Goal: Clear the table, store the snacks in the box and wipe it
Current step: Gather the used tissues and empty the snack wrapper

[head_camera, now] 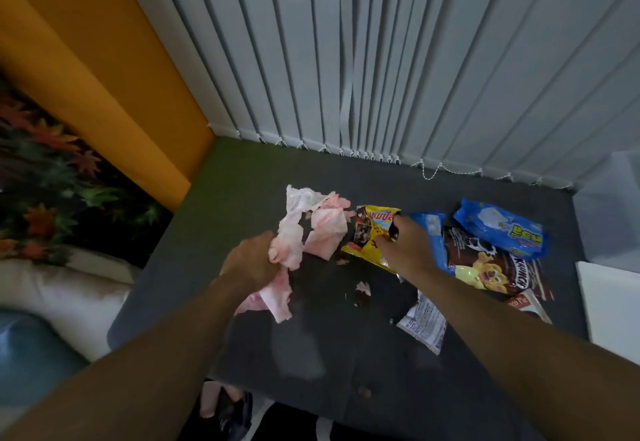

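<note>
You're early on. Your left hand [256, 264] has its fingers curled tight round the crumpled tissue [298, 232], and your right hand [405, 250] bends its fingers onto the yellow packet [367, 238], seemingly pinching its top. Just right of those fingers, the blue packets [502, 229] and the brown packet [485, 264] lie unstored on the table [311, 354] (I can't pick out the box). Scraps [363, 290] between your hands await wiping. Blinds [381, 76] stand beyond your fingertips; open room lies nearer you.
</note>
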A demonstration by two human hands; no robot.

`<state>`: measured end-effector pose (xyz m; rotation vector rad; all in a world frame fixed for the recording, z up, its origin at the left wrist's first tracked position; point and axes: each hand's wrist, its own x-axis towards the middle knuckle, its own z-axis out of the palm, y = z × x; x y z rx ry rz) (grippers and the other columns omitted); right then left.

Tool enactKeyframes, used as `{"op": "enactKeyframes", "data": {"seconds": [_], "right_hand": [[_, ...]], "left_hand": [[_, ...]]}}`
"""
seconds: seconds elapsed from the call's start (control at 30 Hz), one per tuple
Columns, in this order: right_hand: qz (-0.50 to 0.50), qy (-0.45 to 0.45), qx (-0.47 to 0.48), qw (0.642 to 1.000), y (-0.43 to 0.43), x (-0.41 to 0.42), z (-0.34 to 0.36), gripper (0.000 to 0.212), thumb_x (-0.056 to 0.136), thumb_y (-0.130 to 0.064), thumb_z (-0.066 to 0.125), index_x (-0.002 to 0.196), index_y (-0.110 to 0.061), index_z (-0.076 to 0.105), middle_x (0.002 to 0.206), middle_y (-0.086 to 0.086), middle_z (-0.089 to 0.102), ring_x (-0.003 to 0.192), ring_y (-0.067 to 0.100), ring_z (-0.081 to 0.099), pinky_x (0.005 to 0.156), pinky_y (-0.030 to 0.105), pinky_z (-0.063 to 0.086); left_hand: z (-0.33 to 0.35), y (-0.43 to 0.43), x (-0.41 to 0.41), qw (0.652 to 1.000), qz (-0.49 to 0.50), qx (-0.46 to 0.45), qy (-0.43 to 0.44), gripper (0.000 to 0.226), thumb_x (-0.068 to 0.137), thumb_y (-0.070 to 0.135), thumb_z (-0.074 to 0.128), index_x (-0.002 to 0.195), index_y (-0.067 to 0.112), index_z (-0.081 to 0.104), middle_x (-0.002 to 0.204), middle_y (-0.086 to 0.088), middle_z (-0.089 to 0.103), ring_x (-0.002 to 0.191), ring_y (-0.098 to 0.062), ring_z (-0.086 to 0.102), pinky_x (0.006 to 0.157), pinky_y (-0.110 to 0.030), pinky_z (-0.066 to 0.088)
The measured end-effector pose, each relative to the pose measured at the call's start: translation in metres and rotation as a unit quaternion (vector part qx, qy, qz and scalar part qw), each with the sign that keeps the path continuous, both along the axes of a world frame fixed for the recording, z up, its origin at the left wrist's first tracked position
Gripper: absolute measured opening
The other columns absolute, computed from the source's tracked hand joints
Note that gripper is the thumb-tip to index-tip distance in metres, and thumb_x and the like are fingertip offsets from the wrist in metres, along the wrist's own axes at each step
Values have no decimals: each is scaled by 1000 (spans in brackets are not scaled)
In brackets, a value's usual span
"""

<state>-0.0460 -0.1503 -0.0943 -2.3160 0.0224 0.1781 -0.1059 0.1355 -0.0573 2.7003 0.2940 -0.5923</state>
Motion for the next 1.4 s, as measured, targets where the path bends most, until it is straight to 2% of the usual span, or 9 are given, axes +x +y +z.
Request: {"op": "enactKeyframes", "data": {"seconds": [0.1,0.2,0.4,0.53,0.63,0.8,1.0,1.13,1.4], "right_hand": [[10,6,-8,1000,8,3,-2,10,83,-15,67,91,-10,62,93,5,64,83,17,61,62,24,41],[4,9,-16,1000,14,7,-6,13,83,-16,67,94,-11,63,96,4,64,85,17,62,69,27,45],[8,12,-26,1000,23,8,-13,15,82,-17,68,95,-11,64,95,3,63,84,17,61,69,27,42],[10,19,-22,1000,25,11,-11,19,83,-18,69,100,-11,65,99,4,64,88,17,60,71,27,41],[5,27,-17,999,26,15,-7,23,85,-19,69,106,-11,64,104,4,63,94,19,60,77,30,45],[-7,18,4,1000,25,18,2,20,84,-17,69,103,-11,65,100,4,63,90,18,59,75,28,42],[-43,8,10,999,12,18,9,23,79,-12,66,71,-22,48,81,2,53,74,19,52,64,28,36],[-72,5,6,997,0,14,10,22,80,-9,66,71,-12,46,71,2,49,62,13,45,52,27,31],[-122,22,-23,992,-13,8,5,21,80,-14,64,72,-5,47,67,7,50,60,18,44,55,34,33]], "left_hand": [[-18,8,-10,996,-7,59,66,67,64,58,71,122,29,52,125,-5,52,115,-28,48,98,-47,46],[-40,12,-21,995,2,17,96,88,60,52,81,137,31,44,141,-7,34,132,-33,36,108,-49,41],[-57,13,-32,998,20,-49,28,68,75,34,73,137,20,50,129,-8,54,121,-31,54,102,-42,45],[-42,16,-25,996,75,-52,5,12,76,32,66,84,28,59,82,3,62,81,-25,62,68,-29,47],[-23,22,-14,997,73,-36,4,13,75,38,61,78,26,57,70,9,56,71,-20,59,64,-27,45],[-4,26,4,991,73,-84,-74,17,75,33,68,78,20,58,75,3,61,71,-20,62,58,-28,49],[8,0,28,993,35,-82,-74,22,79,37,70,94,25,58,93,0,69,84,-26,66,74,-36,53],[5,-14,43,995,4,-83,-48,38,72,47,59,105,29,64,97,3,72,88,-26,68,79,-41,57],[-19,-32,65,986,-99,-130,-32,59,70,25,77,125,11,61,121,-6,60,111,-25,59,86,-25,45]]}}
